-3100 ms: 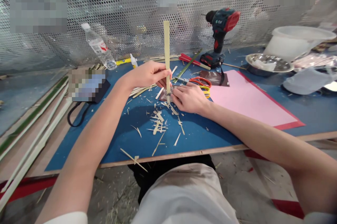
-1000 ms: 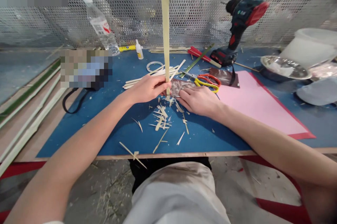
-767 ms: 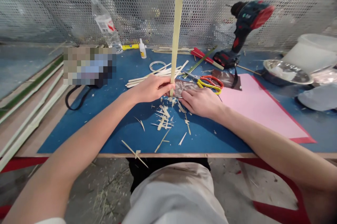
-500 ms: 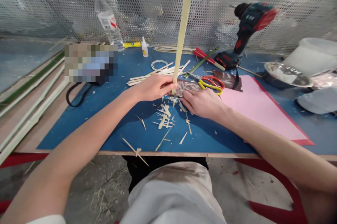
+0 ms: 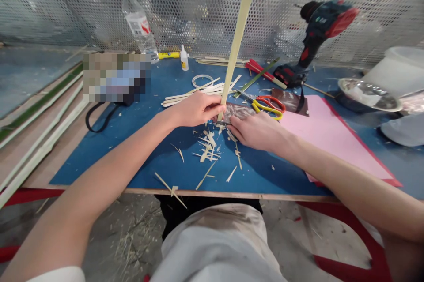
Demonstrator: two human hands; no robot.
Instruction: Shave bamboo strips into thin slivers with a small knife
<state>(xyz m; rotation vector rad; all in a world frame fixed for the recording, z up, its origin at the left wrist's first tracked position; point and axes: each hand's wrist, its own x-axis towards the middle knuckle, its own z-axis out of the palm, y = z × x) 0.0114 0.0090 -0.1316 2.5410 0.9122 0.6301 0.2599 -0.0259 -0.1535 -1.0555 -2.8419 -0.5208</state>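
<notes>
My left hand point(image 5: 202, 110) pinches the lower end of a long, pale bamboo strip point(image 5: 236, 48), which stands up from the table and leans to the right. Its fingers are closed around the strip just above the bottom end. Beside it, my right hand point(image 5: 256, 129) is closed on a knife point(image 5: 224, 123); only a thin dark bit of blade shows at the strip's foot, and the handle is hidden in my palm. Under both hands lie bamboo shavings point(image 5: 208, 145). A brown, dusty sheet point(image 5: 238, 111) is just behind my right hand.
Behind the hands are cut bamboo strips point(image 5: 188, 96), a white ring point(image 5: 202, 80) and scissors point(image 5: 268, 104). A drill point(image 5: 318, 39) stands back right, near a metal bowl point(image 5: 367, 96). Pink paper point(image 5: 338, 136) lies right. A bottle point(image 5: 139, 24) and glue bottle point(image 5: 184, 59) stand at the back.
The top of the bamboo strip has tipped further right. Both hands keep their grip at its lower end, and the view has shifted slightly.
</notes>
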